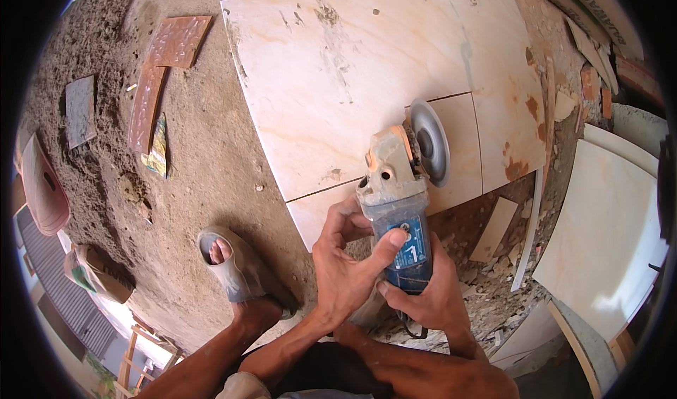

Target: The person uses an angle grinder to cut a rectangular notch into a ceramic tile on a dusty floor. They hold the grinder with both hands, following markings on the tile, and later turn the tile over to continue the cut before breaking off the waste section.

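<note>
My left hand [352, 261] is curled at the left side of an angle grinder [391, 180], its thumb pressed on the blue body. My right hand [427, 297] wraps round the rear of the body from the right, above a dangling cord. The grinder's grey disc [437, 148] is tilted upright over a large beige marbled tile [352, 53]. A dark straight cut or seam runs across the tile to either side of the tool, with another branching toward the near edge at the right.
My sandalled foot [233, 268] rests on dusty ground with brown tile scraps [183, 39], a grey piece [81, 110] and a paper sack [99, 272] at left. Rubble and offcuts [493, 230] lie below the tile's edge; pale panels [599, 237] lean at right.
</note>
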The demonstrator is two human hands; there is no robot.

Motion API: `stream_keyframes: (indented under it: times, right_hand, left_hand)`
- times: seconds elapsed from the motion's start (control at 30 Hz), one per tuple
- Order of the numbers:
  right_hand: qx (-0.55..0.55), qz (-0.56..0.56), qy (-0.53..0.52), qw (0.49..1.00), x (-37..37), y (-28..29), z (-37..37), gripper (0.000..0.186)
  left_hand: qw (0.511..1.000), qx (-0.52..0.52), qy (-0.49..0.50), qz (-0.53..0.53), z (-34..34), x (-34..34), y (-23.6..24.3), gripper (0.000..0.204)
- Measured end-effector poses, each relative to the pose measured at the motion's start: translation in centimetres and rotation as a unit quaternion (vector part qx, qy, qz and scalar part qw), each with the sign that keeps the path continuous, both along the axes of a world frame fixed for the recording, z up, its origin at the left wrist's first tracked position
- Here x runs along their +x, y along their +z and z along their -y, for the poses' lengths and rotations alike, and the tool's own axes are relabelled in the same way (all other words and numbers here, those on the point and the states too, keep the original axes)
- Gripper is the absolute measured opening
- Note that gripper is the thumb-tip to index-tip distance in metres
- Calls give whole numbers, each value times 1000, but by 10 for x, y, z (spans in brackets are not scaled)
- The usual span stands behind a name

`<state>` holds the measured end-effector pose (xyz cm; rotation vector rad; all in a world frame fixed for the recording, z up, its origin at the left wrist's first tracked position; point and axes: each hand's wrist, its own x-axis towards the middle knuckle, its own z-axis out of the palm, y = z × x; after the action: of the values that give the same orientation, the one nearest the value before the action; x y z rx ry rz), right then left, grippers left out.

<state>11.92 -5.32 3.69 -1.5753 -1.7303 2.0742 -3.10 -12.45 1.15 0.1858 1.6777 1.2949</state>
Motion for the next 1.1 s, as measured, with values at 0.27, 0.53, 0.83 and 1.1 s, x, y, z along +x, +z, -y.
stream_keyframes:
  times: [0.27, 0.53, 0.83, 1.1]
  right_hand:
    - [2, 2, -5, 1000, -5, 3, -4, 68]
    - [-1, 3, -1, 1000, -7, 2, -6, 70]
    - [-2, -7, -4, 1000, -9, -1, -6, 72]
    - [8, -2, 3, 1000, -11, -2, -7, 72]
  left_hand:
    - [1000, 4, -1, -6, -2, -2, -1, 62]
    - [1000, 3, 0, 2, -4, -3, -2, 64]
    - [999, -4, 29, 24, -8, -4, 1, 59]
    - [999, 6, 34, 26, -8, -5, -2, 59]
